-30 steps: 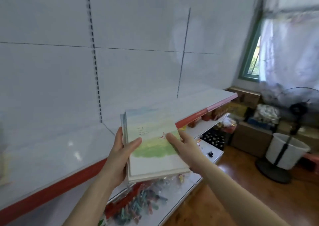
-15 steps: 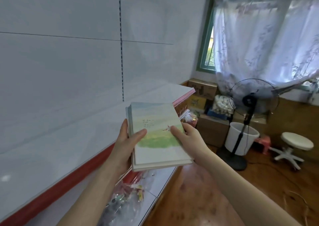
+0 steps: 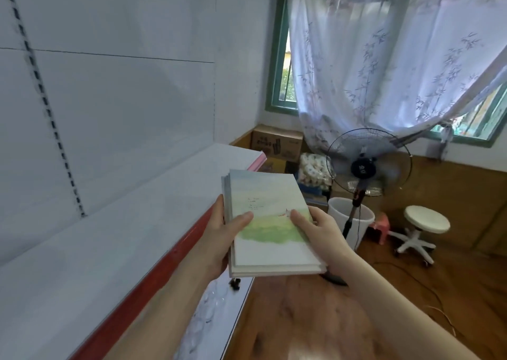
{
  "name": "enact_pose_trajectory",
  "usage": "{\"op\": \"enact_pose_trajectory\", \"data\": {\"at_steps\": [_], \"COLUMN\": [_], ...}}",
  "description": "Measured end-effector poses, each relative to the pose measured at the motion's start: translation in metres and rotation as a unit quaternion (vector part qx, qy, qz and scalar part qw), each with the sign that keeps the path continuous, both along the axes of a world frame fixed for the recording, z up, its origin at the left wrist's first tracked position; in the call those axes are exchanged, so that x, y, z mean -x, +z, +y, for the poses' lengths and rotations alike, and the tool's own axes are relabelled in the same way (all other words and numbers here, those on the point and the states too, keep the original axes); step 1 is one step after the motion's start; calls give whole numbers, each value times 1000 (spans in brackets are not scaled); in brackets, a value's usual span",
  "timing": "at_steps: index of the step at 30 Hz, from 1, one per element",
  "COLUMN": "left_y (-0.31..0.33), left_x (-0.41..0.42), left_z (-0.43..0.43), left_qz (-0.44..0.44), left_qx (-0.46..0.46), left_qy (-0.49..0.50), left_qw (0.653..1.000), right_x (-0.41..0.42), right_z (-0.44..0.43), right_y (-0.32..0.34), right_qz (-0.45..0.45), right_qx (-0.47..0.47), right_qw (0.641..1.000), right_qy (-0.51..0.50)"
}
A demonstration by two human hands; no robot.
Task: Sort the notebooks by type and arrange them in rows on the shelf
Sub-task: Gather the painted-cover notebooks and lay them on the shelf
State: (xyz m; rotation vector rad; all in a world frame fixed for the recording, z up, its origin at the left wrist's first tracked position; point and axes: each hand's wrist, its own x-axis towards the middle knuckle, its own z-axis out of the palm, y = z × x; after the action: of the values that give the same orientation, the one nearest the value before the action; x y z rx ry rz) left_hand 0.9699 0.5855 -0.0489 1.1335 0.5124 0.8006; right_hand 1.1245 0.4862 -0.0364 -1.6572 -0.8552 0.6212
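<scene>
Looking forward and down along a wide white shelf (image 3: 96,249) with a red front lip, filling the left half of the view and backed by white panels with a slotted upright. To the right, a pale curtain (image 3: 384,57) printed with bamboo leaves, hanging over a green-framed window. Underneath, a glossy brown wooden floor (image 3: 315,318). Standing on it below the window, a black pedestal fan (image 3: 367,164).

Held up in the middle of the view, a small stack of notebooks (image 3: 269,255). Top cover painted with pale sky over a green meadow, lying nearly flat. Stack in the air just off the shelf's red lip, not resting on the shelf.

Clasping the stack's left edge, the left hand (image 3: 216,238), thumb laid across the cover, fingers out of sight beneath. Clasping the right edge, the right hand (image 3: 321,233), thumb on the cover beside a tiny red mark, fingers hidden below.

Behind the hands, a white bucket (image 3: 340,217) just beside the fan's pole. Further right, a white round stool (image 3: 426,218) on a splayed base. Against the far wall, a cardboard box (image 3: 277,142). Between bucket and white stool, a small pink plastic stool (image 3: 380,226).
</scene>
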Motion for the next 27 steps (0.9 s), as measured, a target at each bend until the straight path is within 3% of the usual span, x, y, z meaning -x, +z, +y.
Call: {"op": "enact_pose_trajectory", "data": {"at_steps": [7,13,20,27], "left_y": [-21,-9,-7,-14], "left_x": [-133,-220,-258,-294], "left_z": [83,154,238,331], "left_qz": [15,2,6,-17], "left_qx": [3,12,4,33], "left_qy": [20,95,206,241], "left_qw": [1000,995,978,970], "right_x": [-136,-234,-284,-317], "right_z": [87,181,300,404], "right_y": [-21,2,-3,-6], "right_qz": [-8,-4,-12,-9], "right_qx": [10,14,8,7], "right_qw": [1000,996,985,974], "right_qy": [14,84,172,225]}}
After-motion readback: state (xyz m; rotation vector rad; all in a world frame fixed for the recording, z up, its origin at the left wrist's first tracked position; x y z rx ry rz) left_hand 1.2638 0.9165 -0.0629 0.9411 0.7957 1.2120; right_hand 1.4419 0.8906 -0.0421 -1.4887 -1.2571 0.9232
